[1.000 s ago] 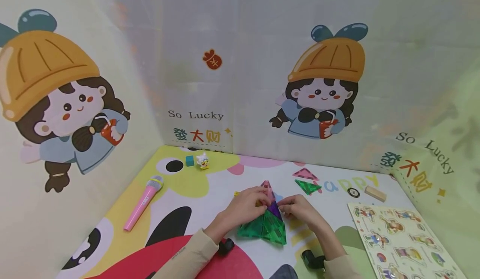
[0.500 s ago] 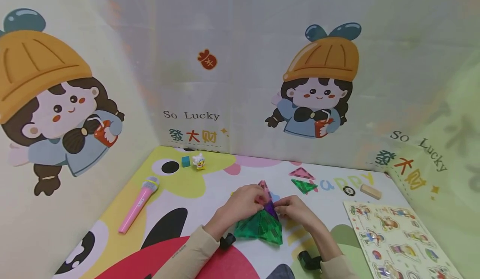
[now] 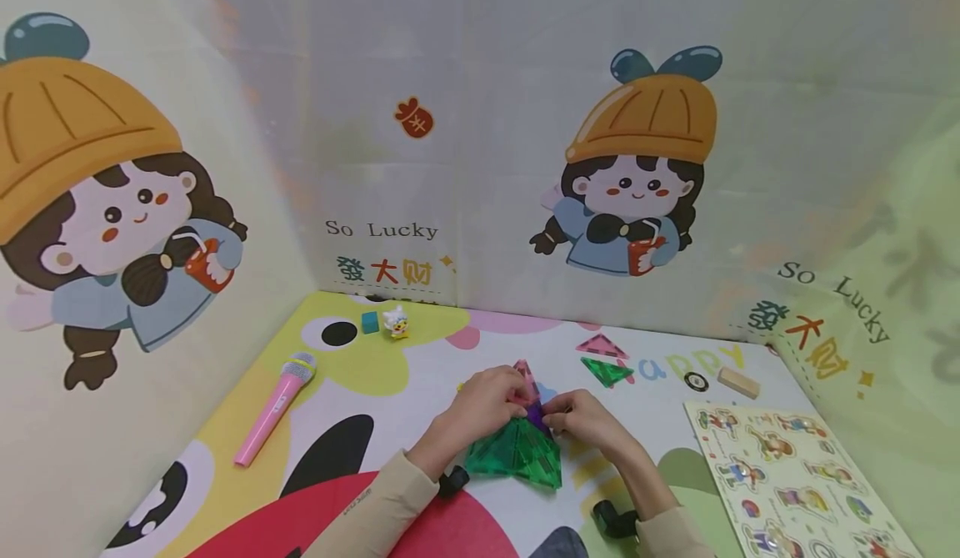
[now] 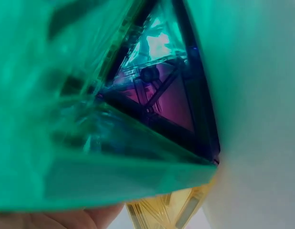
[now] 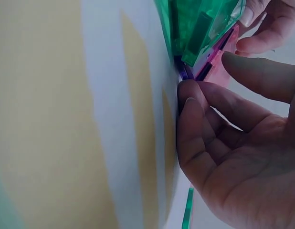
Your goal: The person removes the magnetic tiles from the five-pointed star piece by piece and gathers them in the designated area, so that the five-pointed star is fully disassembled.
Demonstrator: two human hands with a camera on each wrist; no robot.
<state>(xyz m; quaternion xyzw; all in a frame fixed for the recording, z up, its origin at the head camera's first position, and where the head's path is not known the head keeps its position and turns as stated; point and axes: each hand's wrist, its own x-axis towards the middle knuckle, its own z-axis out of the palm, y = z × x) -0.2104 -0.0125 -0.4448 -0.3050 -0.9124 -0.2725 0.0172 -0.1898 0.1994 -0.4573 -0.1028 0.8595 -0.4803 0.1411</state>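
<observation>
A cluster of see-through magnetic tiles stands in front of me, with green triangular tiles (image 3: 517, 455) nearest me. A pink tile (image 3: 524, 368) points away at the far end, and a purple tile (image 3: 535, 414) sits between pink and green. My left hand (image 3: 483, 404) holds the pink part from above with bent fingers. My right hand (image 3: 588, 421) pinches the purple tile at its right edge; in the right wrist view its curled fingers (image 5: 193, 102) meet that tile low down. Through the green in the left wrist view shows a dark-edged purple triangle (image 4: 162, 95), with a yellow tile (image 4: 169, 207) below.
Loose pink (image 3: 602, 346) and green triangle tiles (image 3: 606, 372) lie behind the right hand. Farther right are a round black-and-white piece (image 3: 696, 381), a wooden block (image 3: 738, 382) and a sticker sheet (image 3: 802, 483). Left are a toy microphone (image 3: 276, 408), a teal cube (image 3: 370, 322) and a figurine (image 3: 396, 323).
The head view has shifted slightly, so everything sits a little farther left. The green tiles now overlap more and cover more of the purple one. Both hands keep their places on the tiles.
</observation>
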